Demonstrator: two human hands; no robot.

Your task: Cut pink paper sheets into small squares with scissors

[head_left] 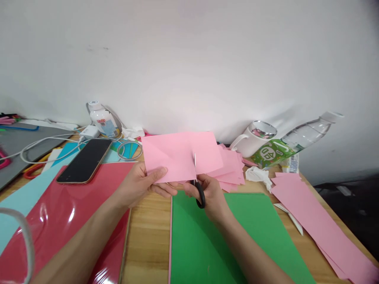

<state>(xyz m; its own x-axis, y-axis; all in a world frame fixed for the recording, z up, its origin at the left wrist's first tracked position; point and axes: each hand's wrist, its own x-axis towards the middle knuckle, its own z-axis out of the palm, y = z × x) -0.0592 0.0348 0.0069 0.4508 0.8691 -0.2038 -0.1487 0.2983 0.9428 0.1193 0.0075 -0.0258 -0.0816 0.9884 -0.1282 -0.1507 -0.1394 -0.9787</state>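
My left hand (141,184) pinches the lower left edge of a pink paper sheet (174,154) and holds it up above the table. My right hand (211,194) grips black-handled scissors (199,188). Their blades point upward into the sheet's lower edge, right of its middle. A green sheet (225,236) lies flat under my right forearm.
A stack of red sheets (68,221) with a phone (85,161) on it lies at left. Pink pieces (232,167) and pink strips (314,221) lie at right. A white mug (255,142), a tipped water bottle (304,136), a small bottle (103,120) and white cables (53,142) line the wall.
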